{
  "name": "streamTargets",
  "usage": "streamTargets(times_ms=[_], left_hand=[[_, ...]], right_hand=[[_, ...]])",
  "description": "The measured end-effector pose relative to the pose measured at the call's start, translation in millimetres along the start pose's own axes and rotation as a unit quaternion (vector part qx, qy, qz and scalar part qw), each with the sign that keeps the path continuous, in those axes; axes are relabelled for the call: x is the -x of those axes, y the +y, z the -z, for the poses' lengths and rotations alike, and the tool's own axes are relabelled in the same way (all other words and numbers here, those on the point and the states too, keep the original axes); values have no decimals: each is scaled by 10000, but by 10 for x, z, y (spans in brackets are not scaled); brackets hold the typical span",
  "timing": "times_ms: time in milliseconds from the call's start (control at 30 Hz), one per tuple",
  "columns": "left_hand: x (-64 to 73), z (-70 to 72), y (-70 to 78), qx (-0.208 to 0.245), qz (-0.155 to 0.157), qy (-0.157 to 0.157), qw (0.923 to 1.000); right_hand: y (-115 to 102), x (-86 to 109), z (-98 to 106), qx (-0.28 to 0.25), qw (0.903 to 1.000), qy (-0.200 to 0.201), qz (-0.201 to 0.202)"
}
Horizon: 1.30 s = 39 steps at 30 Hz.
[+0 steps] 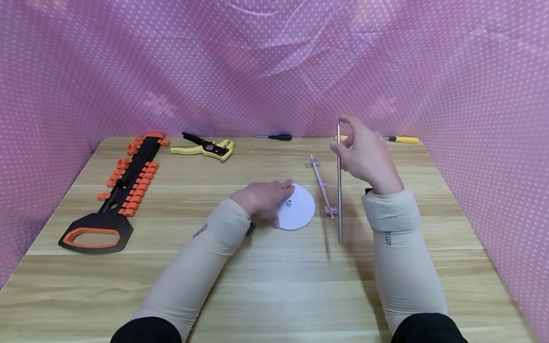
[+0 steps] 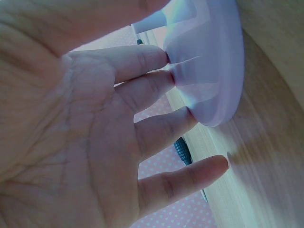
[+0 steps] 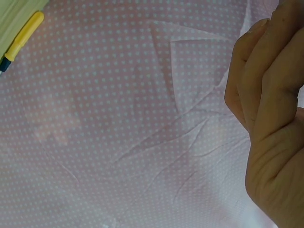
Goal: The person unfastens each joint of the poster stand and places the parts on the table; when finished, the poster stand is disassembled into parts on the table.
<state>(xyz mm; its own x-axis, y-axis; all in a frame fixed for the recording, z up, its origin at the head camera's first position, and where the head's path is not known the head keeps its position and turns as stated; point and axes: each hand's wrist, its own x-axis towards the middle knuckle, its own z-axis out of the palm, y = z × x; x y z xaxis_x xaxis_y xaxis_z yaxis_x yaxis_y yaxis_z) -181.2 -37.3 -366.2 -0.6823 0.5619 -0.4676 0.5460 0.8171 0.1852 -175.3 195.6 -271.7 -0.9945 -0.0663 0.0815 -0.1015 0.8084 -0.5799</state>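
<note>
My left hand [image 1: 263,197] holds a white round disc [image 1: 300,209] by its left side, with fingers along the far rim and the thumb at the near one. A short hollow stub [image 1: 289,202] rises from the disc's middle. In the left wrist view, the fingertips meet the edge of the disc [image 2: 223,95]. A thin metal rod [image 1: 340,200] stands nearly upright, pinched near its top by the thumb and fingers of my right hand [image 1: 369,152]. Between disc and rod lies a slim pale plastic bar [image 1: 320,181] with clear clips at both ends. The right wrist view shows curled fingers [image 3: 278,76]; the rod is hidden there.
At the left lies a black rack [image 1: 141,157] with orange clips and a looped handle. Yellow-and-black wire strippers [image 1: 208,148], a dark-handled screwdriver [image 1: 280,137] and a yellow-handled screwdriver [image 1: 405,139] lie along the far edge. Pink dotted cloth [image 1: 257,71] surrounds the wooden table [image 1: 279,295].
</note>
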Motion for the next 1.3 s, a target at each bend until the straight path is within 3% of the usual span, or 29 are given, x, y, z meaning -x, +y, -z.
streamTargets(times_ms=[1300], left_hand=[[-6, 1, -1, 47, 49, -33, 10000]], right_hand=[[101, -85, -66, 164, 9993, -263, -220]])
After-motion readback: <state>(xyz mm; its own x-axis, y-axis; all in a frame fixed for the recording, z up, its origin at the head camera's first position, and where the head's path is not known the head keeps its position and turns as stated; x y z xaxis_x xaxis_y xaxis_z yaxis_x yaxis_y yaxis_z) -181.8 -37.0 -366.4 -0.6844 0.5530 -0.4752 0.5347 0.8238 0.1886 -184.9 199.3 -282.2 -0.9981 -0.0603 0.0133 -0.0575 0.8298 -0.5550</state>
